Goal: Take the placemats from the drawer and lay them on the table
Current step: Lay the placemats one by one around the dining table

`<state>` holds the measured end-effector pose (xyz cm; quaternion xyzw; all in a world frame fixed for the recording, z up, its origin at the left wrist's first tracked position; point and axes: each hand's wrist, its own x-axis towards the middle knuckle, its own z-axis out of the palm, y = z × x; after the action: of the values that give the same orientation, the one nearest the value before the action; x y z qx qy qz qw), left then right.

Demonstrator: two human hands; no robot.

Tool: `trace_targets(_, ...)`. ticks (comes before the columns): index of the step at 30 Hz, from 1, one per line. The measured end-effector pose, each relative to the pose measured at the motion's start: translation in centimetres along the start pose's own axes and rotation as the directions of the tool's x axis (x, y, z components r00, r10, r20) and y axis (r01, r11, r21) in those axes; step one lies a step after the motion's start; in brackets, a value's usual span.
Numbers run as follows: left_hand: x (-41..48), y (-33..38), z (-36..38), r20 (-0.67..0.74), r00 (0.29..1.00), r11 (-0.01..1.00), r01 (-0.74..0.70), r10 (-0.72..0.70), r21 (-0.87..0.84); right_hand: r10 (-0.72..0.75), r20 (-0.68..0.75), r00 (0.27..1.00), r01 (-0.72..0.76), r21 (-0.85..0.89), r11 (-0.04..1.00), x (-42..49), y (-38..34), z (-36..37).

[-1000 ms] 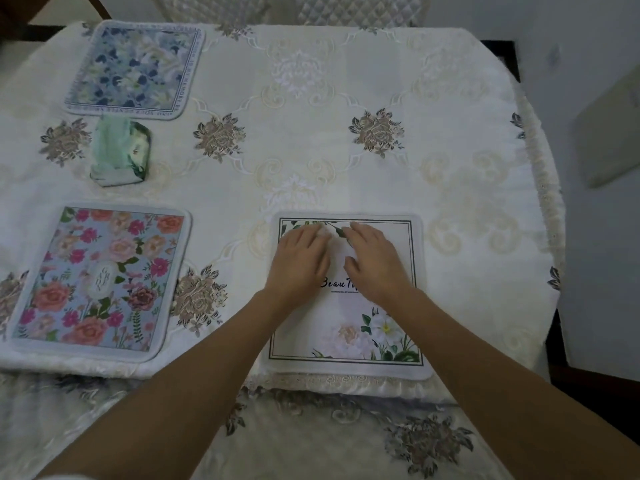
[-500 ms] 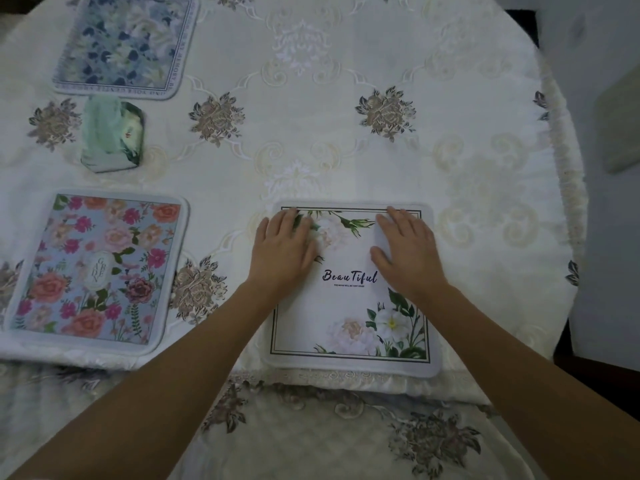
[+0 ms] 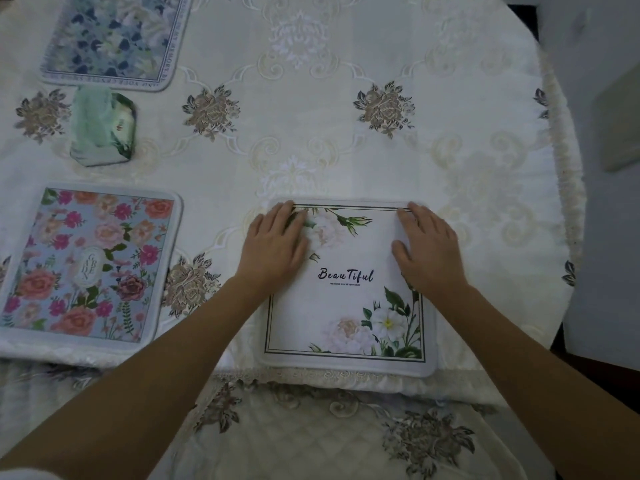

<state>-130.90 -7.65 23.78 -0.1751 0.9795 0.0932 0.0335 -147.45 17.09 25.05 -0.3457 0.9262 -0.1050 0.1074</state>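
Tablecloth [image 3: 346, 150] edge lies just below white placemat [image 3: 346, 306]; left hand [image 3: 273, 247], right hand [image 3: 429, 254] pressing flat, grips unclenched.

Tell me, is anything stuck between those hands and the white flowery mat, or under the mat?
Nothing visible. The left hand and right hand rest flat on the white placemat, near its far corners. It lies flat on the tablecloth; the tissue pack, pink placemat and blue placemat sit apart, to the left.
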Motion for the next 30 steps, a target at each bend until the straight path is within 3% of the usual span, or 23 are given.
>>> trace_targets(7,0.5,1.7,-0.9,-0.002,0.998,0.997,0.063,-0.063,-0.041,-0.022,0.008,1.000,0.021,0.044,0.999,0.2,-0.9,0.2)
trace_targets(12,1.6,5.1,-0.4,0.072,0.997,0.998,-0.038,0.040,-0.040,-0.107,0.057,0.993,0.104,0.054,0.993,0.6,-4.7,1.3)
trace_targets(19,0.3,2.0,-1.1,0.077,0.995,0.998,0.065,-0.063,-0.024,0.060,0.032,0.998,-0.061,0.019,0.998,0.1,-1.3,0.0)
trace_targets(30,-6.2,1.6,-1.5,0.125,0.989,0.994,0.092,-0.084,-0.066,0.066,0.091,0.994,-0.073,0.078,0.994,-7.5,-0.1,0.1)
